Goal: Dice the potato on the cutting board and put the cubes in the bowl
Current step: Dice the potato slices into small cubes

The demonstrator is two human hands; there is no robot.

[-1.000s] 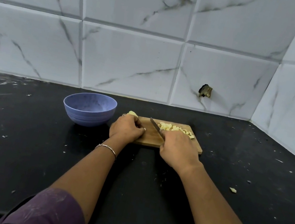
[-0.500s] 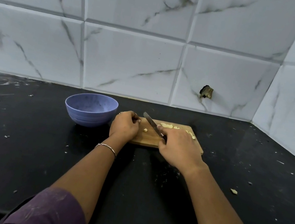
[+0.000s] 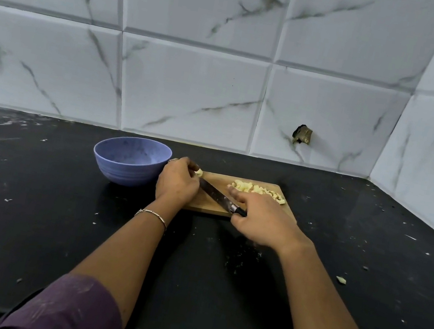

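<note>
Head view shows a white tiled wall (image 3: 193, 96) behind a big black counter (image 3: 26, 217). A wooden cutting board (image 3: 208, 205) lies on the counter, and a blue bowl (image 3: 124, 174) sits just beside its left end. The left hand (image 3: 176, 183) rests on the left end of the board. The right hand (image 3: 263, 222) has its fingers wrapped round the dark handle of a knife (image 3: 216, 194). The blade lies slanted across the board, with its tip by the left hand. A pile of potato cubes (image 3: 257, 190) sits on the far right part of the board. The left fingers are curled round a small potato piece (image 3: 198, 172). A thin bracelet (image 3: 151, 215) is on the left wrist. One tiny scrap (image 3: 341, 280) lies on the counter, well apart on the right
</note>
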